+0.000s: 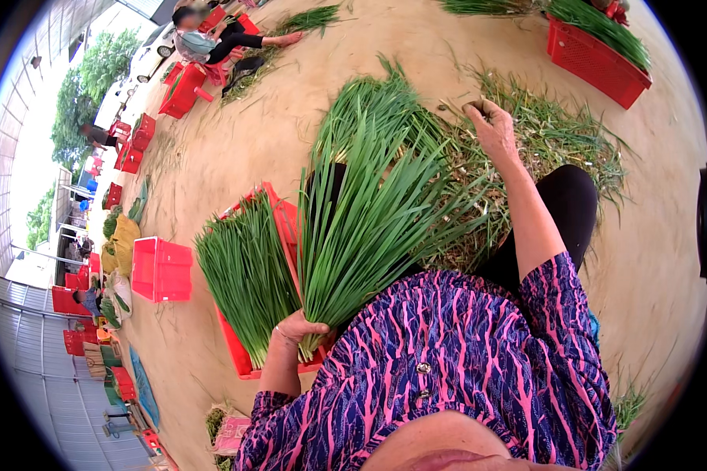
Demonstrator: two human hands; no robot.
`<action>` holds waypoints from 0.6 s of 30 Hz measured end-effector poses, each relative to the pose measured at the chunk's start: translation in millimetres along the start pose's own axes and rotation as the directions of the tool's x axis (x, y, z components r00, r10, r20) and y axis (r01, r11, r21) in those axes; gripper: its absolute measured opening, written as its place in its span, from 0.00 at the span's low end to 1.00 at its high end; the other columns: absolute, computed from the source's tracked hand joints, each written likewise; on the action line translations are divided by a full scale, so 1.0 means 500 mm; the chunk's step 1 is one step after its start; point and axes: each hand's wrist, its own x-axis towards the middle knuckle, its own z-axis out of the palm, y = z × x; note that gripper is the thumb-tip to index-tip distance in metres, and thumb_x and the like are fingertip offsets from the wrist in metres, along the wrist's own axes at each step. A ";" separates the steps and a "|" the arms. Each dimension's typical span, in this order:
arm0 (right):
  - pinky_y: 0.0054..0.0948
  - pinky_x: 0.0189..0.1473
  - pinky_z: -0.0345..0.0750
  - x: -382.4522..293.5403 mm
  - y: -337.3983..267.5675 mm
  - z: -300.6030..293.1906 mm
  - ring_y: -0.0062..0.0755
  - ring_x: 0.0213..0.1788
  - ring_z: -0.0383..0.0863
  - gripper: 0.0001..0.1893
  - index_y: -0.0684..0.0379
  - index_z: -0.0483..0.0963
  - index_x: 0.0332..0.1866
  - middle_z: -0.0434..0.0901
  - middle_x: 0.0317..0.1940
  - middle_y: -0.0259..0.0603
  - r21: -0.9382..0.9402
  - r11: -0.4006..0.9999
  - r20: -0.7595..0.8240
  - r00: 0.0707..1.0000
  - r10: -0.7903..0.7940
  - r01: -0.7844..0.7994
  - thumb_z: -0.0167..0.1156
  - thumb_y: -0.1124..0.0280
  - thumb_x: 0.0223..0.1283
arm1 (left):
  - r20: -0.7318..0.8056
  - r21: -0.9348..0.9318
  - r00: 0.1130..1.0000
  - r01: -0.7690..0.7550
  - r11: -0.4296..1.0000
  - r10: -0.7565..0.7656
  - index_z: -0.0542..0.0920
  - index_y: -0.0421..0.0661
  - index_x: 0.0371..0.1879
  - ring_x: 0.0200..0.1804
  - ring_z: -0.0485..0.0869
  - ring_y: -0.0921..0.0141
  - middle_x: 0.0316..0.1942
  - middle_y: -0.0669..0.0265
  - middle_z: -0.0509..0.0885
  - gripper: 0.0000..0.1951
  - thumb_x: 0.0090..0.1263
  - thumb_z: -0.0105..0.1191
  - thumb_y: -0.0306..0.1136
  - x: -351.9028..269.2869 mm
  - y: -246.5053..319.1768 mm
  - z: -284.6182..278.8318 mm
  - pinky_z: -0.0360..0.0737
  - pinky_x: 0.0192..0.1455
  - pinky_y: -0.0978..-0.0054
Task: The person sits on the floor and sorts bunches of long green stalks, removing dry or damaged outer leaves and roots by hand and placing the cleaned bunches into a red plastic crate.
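My left hand (301, 327) is closed around the pale stem ends of a bunch of Chinese chives (359, 235), whose long green leaves fan out upward and to the right. Beside it, a red plastic crate (283, 221) holds more chives (244, 265) packed upright. My right hand (492, 120) is raised over the litter, its thumb and fingers bent close together; whether something small is between them I cannot tell. A pile of loose chives (371, 103) lies on the ground beyond the held bunch.
Trimmed leaves and stalks (542, 129) litter the ground ahead right. An empty red crate (174, 271) stands at left, a filled red crate (595, 62) at upper right. A person (212, 44) sits at upper left beside red crates (182, 88). Sacks (124, 241) lie further left.
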 end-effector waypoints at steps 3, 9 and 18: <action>0.27 0.43 0.75 -0.015 -0.084 0.043 0.24 0.38 0.79 0.10 0.62 0.81 0.43 0.84 0.35 0.35 0.126 0.987 0.086 0.990 -0.113 0.102 0.60 0.67 0.62 | 0.086 0.064 0.992 0.085 0.994 -0.090 0.76 0.38 0.55 0.32 0.83 0.67 0.39 0.60 0.84 0.31 0.48 0.72 0.24 -0.006 0.011 -0.021 0.80 0.31 0.73; 0.35 0.45 0.76 -0.002 -0.170 0.101 0.42 0.39 0.81 0.11 0.63 0.80 0.41 0.83 0.35 0.47 0.047 0.963 0.275 0.923 -0.269 0.266 0.60 0.66 0.62 | 0.074 0.146 0.992 0.086 0.985 -0.098 0.76 0.37 0.56 0.36 0.83 0.68 0.42 0.60 0.85 0.31 0.49 0.71 0.23 -0.008 -0.002 -0.034 0.81 0.36 0.72; 0.34 0.55 0.74 0.037 -0.187 0.189 0.32 0.50 0.78 0.17 0.62 0.80 0.49 0.83 0.45 0.43 -0.107 0.991 0.683 0.730 0.015 0.080 0.54 0.59 0.69 | 0.094 0.262 0.986 0.107 0.959 -0.136 0.75 0.40 0.57 0.36 0.83 0.69 0.41 0.61 0.84 0.31 0.52 0.71 0.23 -0.013 0.032 -0.004 0.82 0.38 0.71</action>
